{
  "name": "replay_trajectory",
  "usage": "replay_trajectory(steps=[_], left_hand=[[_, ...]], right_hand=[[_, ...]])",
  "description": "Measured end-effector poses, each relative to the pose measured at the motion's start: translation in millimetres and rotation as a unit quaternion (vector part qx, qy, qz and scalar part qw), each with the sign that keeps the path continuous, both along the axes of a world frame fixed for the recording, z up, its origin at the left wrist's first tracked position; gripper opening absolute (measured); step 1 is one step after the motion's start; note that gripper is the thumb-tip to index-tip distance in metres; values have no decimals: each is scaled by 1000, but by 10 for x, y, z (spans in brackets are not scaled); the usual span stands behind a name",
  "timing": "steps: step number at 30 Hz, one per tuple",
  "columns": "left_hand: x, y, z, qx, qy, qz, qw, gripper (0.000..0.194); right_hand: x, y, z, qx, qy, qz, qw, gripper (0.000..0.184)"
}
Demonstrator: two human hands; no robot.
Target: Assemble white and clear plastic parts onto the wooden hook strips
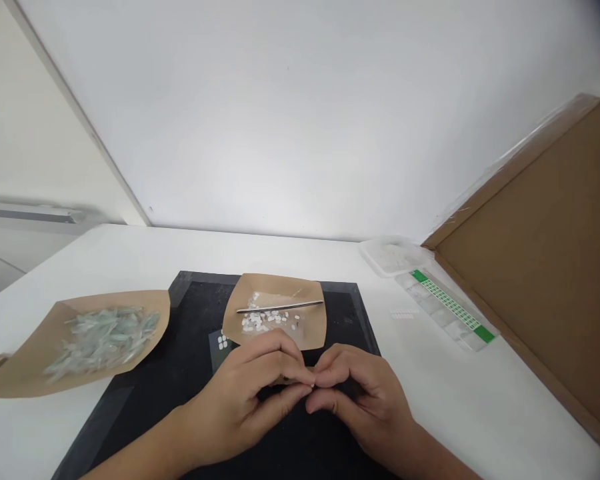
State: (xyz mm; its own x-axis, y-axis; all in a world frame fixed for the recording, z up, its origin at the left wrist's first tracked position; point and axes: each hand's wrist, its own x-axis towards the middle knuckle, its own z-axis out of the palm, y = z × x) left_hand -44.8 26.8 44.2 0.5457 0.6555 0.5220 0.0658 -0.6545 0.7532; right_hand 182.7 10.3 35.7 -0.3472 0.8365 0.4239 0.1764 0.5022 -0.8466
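Note:
My left hand (253,390) and my right hand (363,397) meet fingertip to fingertip over a black mat (175,380), both pinched on a small object I cannot make out. Just beyond them stands a brown paper tray (313,327) with several small white pieces (265,320) and metal tweezers (280,307) lying across it. A small clear sheet with white dots (222,343) lies on the mat beside my left hand.
A second brown paper tray (40,337) of pale green clear packets (103,333) sits at the left. At the right lie a clear plastic container (393,257), a green-and-white strip (447,303) and a large cardboard box (545,267). A white wall stands behind the table.

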Motion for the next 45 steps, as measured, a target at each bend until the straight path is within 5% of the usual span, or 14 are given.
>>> replay_trajectory(steps=[12, 24, 33, 45], left_hand=[[-68, -32, 68, 61, 98, -20, 993, 17], [-31, -34, 49, 118, 77, -4, 990, 20], [-50, -38, 36, 109, 99, 17, 989, 16], [-40, 20, 37, 40, -11, 26, 999, 24]], right_hand=[[-27, -5, -27, 42, -38, 27, 998, 19], [-1, -3, 75, -49, -13, 94, 994, 15], [-22, -11, 0, -81, -57, 55, 994, 8], [-59, -43, 25, 87, -60, -44, 993, 20]])
